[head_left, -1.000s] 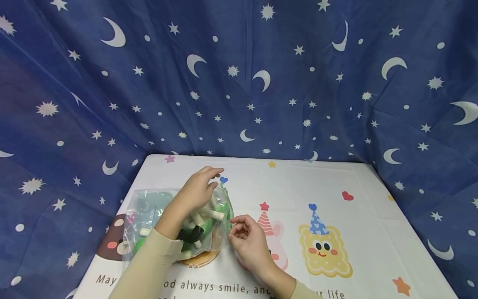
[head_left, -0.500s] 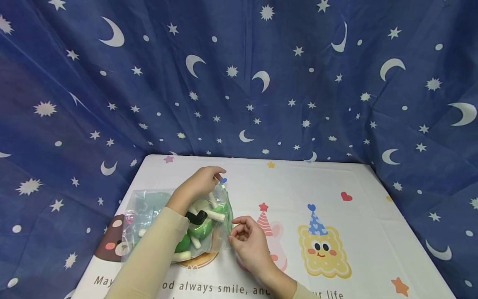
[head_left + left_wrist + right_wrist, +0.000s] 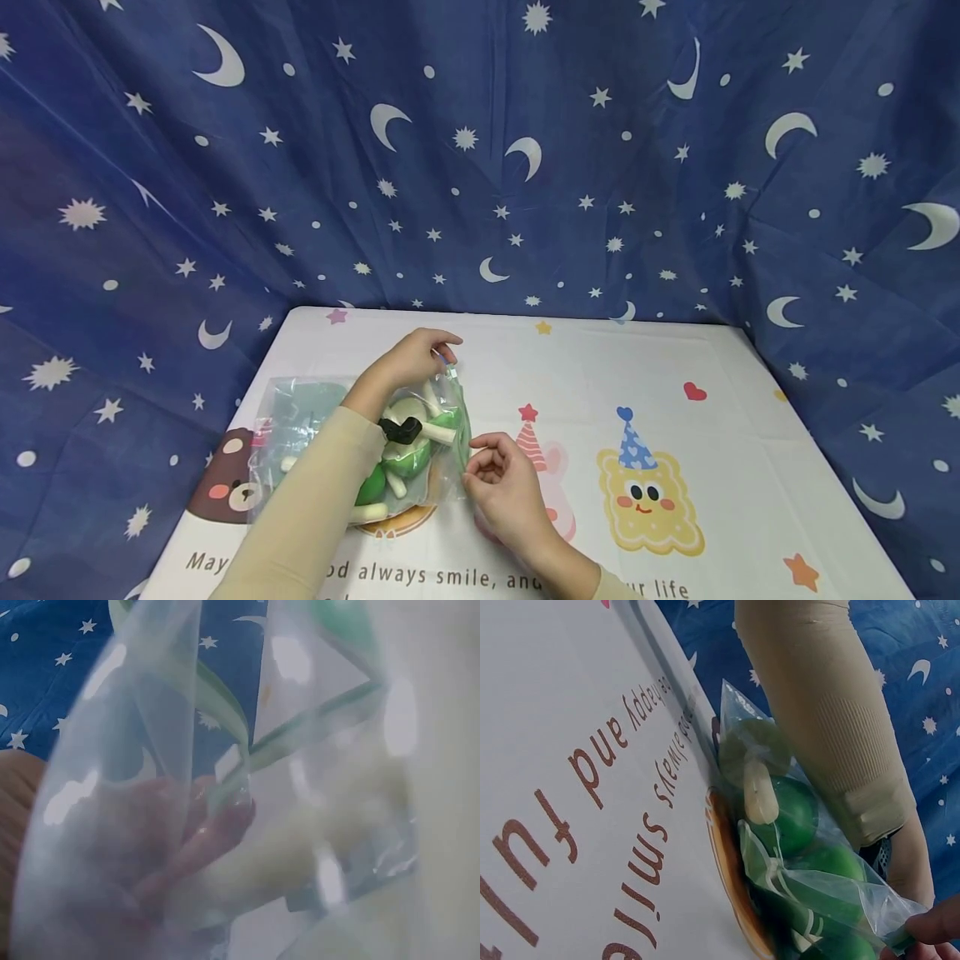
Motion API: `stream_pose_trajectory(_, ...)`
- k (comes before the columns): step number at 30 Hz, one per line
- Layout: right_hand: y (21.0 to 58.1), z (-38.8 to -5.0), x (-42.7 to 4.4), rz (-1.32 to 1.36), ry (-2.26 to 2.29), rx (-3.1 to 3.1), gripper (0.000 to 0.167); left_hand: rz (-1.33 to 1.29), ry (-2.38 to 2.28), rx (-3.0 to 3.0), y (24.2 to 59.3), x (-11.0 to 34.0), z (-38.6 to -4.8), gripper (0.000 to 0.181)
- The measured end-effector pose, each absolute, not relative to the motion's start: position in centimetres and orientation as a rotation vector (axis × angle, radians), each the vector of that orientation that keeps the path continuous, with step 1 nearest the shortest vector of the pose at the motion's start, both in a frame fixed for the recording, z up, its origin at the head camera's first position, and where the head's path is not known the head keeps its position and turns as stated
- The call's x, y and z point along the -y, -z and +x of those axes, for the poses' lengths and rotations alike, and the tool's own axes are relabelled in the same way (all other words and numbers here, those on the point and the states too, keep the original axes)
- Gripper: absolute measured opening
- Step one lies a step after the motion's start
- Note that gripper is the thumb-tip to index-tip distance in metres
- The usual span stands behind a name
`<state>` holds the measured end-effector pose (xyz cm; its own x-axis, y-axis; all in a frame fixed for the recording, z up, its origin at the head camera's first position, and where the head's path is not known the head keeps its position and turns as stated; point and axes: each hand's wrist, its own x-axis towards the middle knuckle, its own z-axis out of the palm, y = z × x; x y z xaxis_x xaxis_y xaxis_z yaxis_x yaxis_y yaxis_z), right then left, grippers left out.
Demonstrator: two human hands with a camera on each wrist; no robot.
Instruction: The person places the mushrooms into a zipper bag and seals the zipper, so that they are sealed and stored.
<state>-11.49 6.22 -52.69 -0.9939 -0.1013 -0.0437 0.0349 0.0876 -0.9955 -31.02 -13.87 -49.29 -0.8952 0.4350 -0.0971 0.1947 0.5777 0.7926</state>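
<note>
A clear zip bag (image 3: 288, 404) lies on the table, its green-edged mouth (image 3: 462, 429) toward the right. Rounded green pieces (image 3: 408, 461) and off-white sticks (image 3: 438, 433) show through the plastic; their exact kind is unclear. My left hand (image 3: 411, 360) reaches over the bag and pinches the far end of its mouth, by a small white slider (image 3: 228, 762). At the near end of the mouth, my right hand (image 3: 510, 483) pinches the bag's corner, with the thumb (image 3: 936, 924) visible in the right wrist view. The left sleeve hides part of the bag.
The white tablecloth (image 3: 585, 358) carries printed cartoon figures and lettering. A blue curtain (image 3: 555, 167) with moons and stars stands behind the table and along its sides. A black device (image 3: 401, 430) sits at my left wrist above the bag.
My left hand has moved slightly right and closed its fingers on the far end of the bag's mouth. The right hand holds nearly the same place.
</note>
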Motion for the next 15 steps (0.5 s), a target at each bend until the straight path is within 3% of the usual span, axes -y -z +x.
stream_pose_trajectory(15, 52.22, -11.07, -6.95, -0.066, 2.043, -2.244, 0.045, 0.511, -1.461, -2.454, 48.98, 14.44, -31.19, 0.059)
